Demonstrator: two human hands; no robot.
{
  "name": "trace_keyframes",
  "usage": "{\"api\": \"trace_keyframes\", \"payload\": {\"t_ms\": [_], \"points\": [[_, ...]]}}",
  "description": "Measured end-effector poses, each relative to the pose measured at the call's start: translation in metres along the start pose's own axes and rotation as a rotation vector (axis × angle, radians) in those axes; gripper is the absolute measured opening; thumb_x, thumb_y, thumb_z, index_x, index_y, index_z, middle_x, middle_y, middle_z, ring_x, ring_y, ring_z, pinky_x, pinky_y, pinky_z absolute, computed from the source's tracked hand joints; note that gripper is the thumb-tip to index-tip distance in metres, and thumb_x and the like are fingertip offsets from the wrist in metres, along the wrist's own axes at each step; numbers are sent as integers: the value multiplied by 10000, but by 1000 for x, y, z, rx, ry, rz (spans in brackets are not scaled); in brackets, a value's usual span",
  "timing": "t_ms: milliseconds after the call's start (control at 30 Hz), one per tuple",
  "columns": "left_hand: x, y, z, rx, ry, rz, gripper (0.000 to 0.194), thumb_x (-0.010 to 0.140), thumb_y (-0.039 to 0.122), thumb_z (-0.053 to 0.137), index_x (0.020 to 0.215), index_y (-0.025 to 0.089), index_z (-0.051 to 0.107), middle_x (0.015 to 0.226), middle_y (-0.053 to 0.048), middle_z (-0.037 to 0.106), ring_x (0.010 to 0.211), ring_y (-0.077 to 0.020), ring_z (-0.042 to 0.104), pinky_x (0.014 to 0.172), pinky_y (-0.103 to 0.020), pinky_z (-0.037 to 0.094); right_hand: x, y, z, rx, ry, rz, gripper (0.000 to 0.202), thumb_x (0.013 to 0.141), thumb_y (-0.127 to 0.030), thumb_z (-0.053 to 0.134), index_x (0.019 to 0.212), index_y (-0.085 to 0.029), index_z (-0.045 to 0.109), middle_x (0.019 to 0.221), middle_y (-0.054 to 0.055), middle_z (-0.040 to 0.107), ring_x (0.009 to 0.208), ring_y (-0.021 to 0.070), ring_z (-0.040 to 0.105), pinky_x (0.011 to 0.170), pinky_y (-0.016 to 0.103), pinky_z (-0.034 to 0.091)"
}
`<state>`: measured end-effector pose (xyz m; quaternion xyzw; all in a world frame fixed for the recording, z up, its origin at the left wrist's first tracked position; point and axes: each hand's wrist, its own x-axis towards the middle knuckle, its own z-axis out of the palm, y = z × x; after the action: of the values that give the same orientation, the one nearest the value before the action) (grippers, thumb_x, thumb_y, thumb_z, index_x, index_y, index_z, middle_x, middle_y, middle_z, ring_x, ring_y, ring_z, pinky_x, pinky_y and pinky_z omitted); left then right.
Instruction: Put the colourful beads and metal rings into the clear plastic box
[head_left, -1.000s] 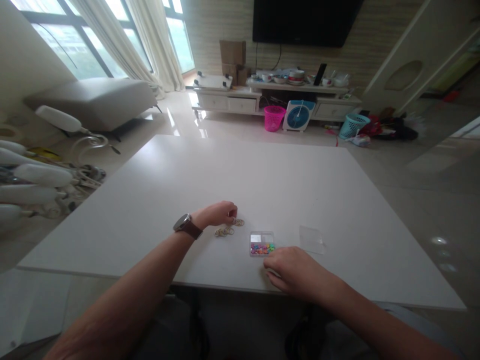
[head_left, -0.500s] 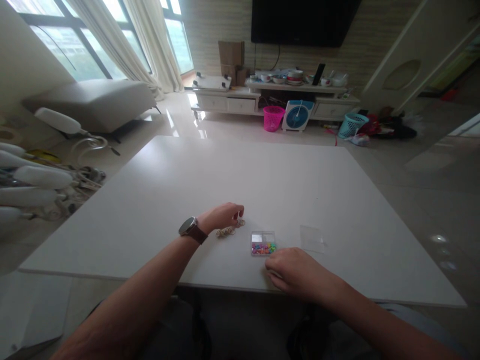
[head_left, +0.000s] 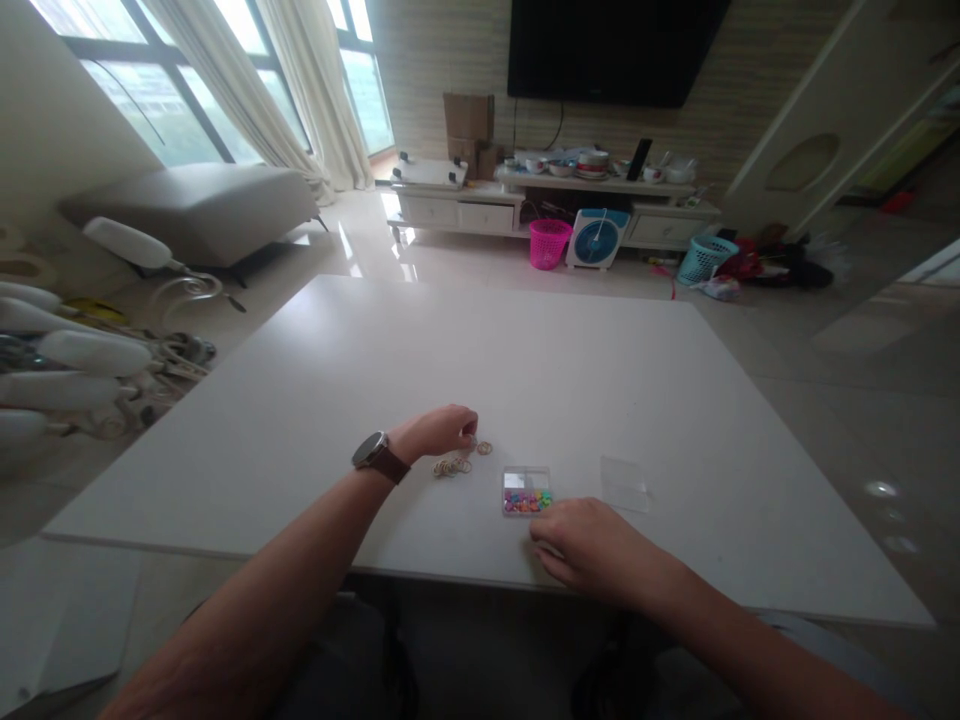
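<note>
My left hand (head_left: 448, 428), with a watch on its wrist, is closed in a pinch just above the white table (head_left: 525, 370). A small pale ring (head_left: 472, 443) shows at its fingertips. Just right of them lies a gold-coloured ring (head_left: 484, 449), and a loose pile of similar rings (head_left: 446, 467) is below the hand. My right hand (head_left: 574, 535) rests curled near the table's front edge, at the lower right corner of a clear divided box (head_left: 515, 480). Colourful small beads (head_left: 527, 501) fill the box's front part. Whatever the right fingers hold is hidden.
A clear flat lid (head_left: 625, 484) lies on the table right of the box. Past the far edge stand a pink basket (head_left: 549, 244), a blue fan (head_left: 597, 238) and a low TV cabinet (head_left: 431, 210). White-padded equipment (head_left: 94, 353) is beside the table's left edge.
My left hand has shifted slightly left, with a ring at its fingertips, uncovering the ring beside it. My right hand stays by the box. The view has tilted a little.
</note>
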<state>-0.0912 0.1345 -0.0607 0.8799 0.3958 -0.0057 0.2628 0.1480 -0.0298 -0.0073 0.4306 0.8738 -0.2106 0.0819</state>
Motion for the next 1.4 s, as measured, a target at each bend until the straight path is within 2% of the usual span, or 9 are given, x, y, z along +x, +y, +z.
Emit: {"api": "trace_keyframes", "payload": {"t_ms": [100,200,300,367,433,633,867,1100,1400], "points": [[-2,9,-5,-60,29,3,79,812,193,593,838,172,665,774,-22,673,665,-147,564,600,-252,391,-1,4,1,15,63,28,126,878,-178,561,812,-180,668,859,64,734,785,201,663,646,288,364],[-5,32,-8,-367,83,69,88,854,241,598,849,167,645,764,-12,665,690,-134,566,629,-244,420,1,12,-2,103,224,110,133,908,-206,554,869,-188,681,862,58,709,791,198,645,673,290,403],[-7,58,-5,-719,109,117,169,860,329,654,856,161,632,703,15,607,642,-109,525,592,-229,403,5,21,-7,287,452,174,128,917,-231,573,976,-184,677,923,60,696,832,191,636,747,307,461],[-9,70,0,-846,137,131,159,843,307,680,852,155,638,699,20,596,638,-96,516,590,-221,396,9,24,-11,456,574,178,153,907,-229,594,1040,-191,659,968,50,699,839,172,642,783,304,492],[-9,78,8,-916,154,133,132,828,269,693,851,146,651,700,17,602,643,-93,525,598,-219,400,13,25,-14,627,629,167,159,899,-230,610,1050,-200,648,960,35,707,833,158,657,785,291,517],[-10,87,27,-994,221,53,151,778,258,750,823,138,670,699,0,655,656,-105,589,613,-223,440,24,26,-8,909,654,169,135,887,-302,656,958,-191,684,863,34,736,817,174,693,759,297,550],[-15,96,24,-993,232,-49,73,761,198,722,814,148,714,752,-49,757,735,-174,714,685,-277,544,31,32,1,1067,679,220,175,822,-343,730,869,-174,733,827,55,757,778,200,706,738,326,563],[-18,106,20,-1043,257,-123,74,732,84,675,770,143,700,666,-31,740,654,-149,700,621,-240,534,32,34,4,1120,707,224,157,786,-327,765,824,-175,759,802,55,765,774,204,708,746,328,562],[-16,100,27,-992,314,-200,86,718,114,678,781,128,735,652,-39,736,645,-164,694,622,-263,537,40,36,7,1129,702,247,248,711,-361,828,824,-157,744,804,67,764,768,213,717,720,331,572]]}}
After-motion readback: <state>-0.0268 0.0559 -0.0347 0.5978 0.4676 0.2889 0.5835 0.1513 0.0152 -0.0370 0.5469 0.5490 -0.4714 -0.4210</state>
